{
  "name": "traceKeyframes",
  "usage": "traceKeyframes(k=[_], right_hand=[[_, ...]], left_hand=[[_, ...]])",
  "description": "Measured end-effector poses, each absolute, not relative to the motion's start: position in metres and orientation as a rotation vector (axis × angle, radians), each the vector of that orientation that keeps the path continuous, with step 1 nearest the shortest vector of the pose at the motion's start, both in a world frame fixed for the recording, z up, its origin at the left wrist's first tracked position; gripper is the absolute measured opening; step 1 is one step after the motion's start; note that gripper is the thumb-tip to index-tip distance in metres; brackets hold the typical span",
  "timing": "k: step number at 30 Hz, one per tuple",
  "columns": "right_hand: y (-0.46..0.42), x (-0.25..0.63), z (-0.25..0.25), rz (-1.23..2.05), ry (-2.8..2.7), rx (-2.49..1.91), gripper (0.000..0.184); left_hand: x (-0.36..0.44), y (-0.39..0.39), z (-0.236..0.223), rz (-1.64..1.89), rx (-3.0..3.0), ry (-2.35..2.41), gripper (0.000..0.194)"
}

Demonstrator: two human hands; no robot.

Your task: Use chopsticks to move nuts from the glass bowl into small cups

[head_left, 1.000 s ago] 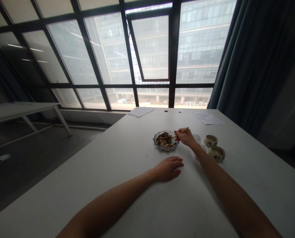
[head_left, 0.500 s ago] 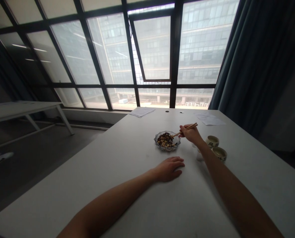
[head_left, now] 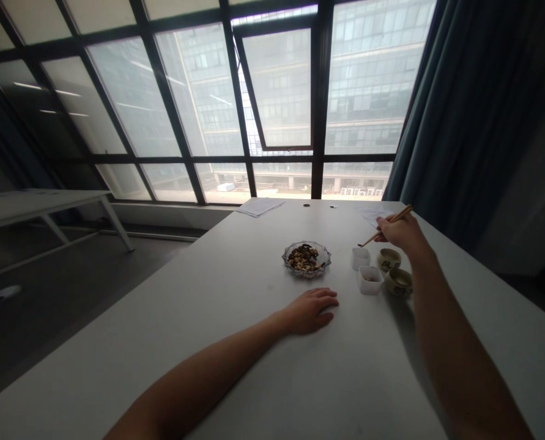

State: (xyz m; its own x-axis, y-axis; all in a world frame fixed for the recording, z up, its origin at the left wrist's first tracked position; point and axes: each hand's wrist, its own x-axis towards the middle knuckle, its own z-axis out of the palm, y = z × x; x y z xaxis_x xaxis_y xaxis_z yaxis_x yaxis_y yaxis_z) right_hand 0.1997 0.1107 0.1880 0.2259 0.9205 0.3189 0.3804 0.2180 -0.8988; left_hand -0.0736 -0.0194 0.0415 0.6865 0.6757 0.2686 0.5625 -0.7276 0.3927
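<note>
Chopsticks [head_left: 386,222]: pale tan wood. Dish [head_left: 322,267]: clear glass, cut pattern. Nuts [head_left: 305,258]: brown and cream. Cups [head_left: 388,260]: cream, dark brushed characters. Tubs [head_left: 370,280]: white. Curtain [head_left: 456,110]: dark teal.

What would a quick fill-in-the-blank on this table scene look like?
The right hand holds a pair of ____.
Beside the glass dish stand ____ small white tubs.
The left hand rests on the ____.

Missing words: chopsticks; two; table.
</note>
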Motion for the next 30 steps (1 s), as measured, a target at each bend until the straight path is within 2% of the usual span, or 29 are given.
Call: traceKeyframes(k=[9, 15, 24, 30], right_hand=[[0.104, 0.194, 0.192, 0.531, -1.471, -1.429, 0.018], [0.101, 0.163, 0.191, 0.793, -1.387, -1.164, 0.02], [0.107, 0.091, 0.141, 1.036, -1.562, -0.964, 0.031], [0.116, 0.073, 0.108, 1.026, -1.61, -0.986, 0.034]], left_hand=[[-0.074, -0.02, 0.041, 0.586, 2.624, 0.988, 0.038], [-0.075, -0.02, 0.041, 0.593, 2.628, 0.981, 0.037], [-0.075, -0.02, 0.041, 0.599, 2.643, 0.966, 0.037], [-0.075, -0.019, 0.037, 0.608, 2.651, 0.963, 0.037]])
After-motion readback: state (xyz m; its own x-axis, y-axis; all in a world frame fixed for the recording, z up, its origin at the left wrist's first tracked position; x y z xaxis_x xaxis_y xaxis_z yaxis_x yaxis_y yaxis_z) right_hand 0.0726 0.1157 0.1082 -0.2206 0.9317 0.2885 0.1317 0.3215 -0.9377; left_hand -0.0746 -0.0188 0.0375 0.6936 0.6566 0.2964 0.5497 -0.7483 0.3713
